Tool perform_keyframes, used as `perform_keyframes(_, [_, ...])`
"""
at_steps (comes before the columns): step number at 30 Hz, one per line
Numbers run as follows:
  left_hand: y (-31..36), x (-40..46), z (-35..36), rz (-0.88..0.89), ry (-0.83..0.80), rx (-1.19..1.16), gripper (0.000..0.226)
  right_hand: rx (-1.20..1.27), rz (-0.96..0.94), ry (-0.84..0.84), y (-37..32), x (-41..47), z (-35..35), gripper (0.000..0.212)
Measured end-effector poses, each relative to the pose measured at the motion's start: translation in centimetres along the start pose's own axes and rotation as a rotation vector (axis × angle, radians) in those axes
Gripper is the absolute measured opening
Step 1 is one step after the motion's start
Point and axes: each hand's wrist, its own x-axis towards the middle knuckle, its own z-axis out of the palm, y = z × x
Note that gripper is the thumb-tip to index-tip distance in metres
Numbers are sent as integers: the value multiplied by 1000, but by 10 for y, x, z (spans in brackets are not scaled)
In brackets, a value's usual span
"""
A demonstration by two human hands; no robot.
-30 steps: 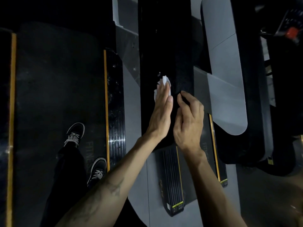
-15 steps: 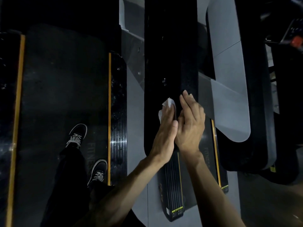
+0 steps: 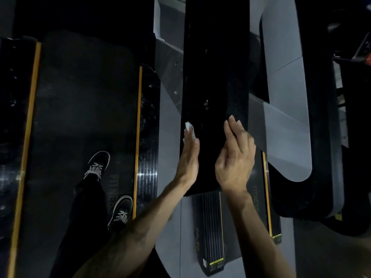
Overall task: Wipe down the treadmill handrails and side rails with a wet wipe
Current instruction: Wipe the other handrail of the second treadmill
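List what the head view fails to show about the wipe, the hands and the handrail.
- Wet wipe: mostly hidden under the left hand; only crumpled white edges show.
- Right hand: palm side faces away, so contact with the black handrail is unclear.
- Handrail: far end cut off by the top edge; the surface is too dark to judge.

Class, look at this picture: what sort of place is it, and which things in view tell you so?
Most likely a gym. A treadmill belt printed with "FITNESS", yellow-edged side rails, and a broad black handrail show it. A second treadmill deck lies alongside.
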Motion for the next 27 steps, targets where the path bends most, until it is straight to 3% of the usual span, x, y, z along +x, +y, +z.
perform_keyframes(4, [-3,-14,4,9,-39,-18,74,-21,-9,1,0,0,1,50])
perform_keyframes(10, [17,2,9,123,-40,60,90,-41,0,-3,-1,-1,2,50])
perform_keyframes(16, [6,21,0,99,0,45,67,-38,4,-9,-2,0,0,51])
perform_keyframes(21, [-10,11,0,-10,79,-28,77,-36,2,-22,-2,-1,-1,52])
perform_keyframes(27, [-5,-4,15,63,62,-24,76,-64,-24,-47,-1,-1,-1,49])
